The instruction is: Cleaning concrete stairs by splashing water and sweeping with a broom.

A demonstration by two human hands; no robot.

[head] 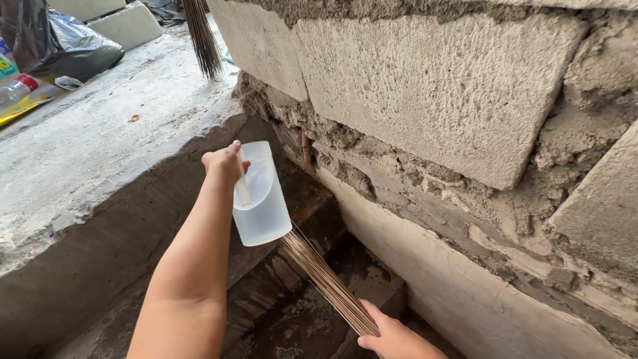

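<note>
The left hand (224, 163) holds a see-through white plastic jug (260, 196) by its handle. The fingers are curled tight around the handle, so the jug cannot slip. The jug is in the middle of the scene, up in the air, and it leans a little to the right, toward the wall. I cannot tell if there is water in it.

The right hand (392, 339) is near, at the bottom edge. It grips a bundle of thin brown broom sticks (325, 282) close to one end, fingers closed around it. The sticks run up and to the left, and their far tips go behind the bottom of the jug. Held like this, the jug's bottom hangs right over the sticks.

Below both hands is a dark, wet-looking step of old reddish brick (312, 199). It sits in a low gap between two bigger things. On the left is a wide grey concrete slab (100, 146). On the right is a rough wall of big grey blocks (438, 86) with lumpy mortar squeezed out between them.

Far away at the top, another brown stick broom (201, 36) hangs down to the slab. In the far left corner lie a black plastic bag (73, 43) and a clear bottle with a red cap (18, 88).
</note>
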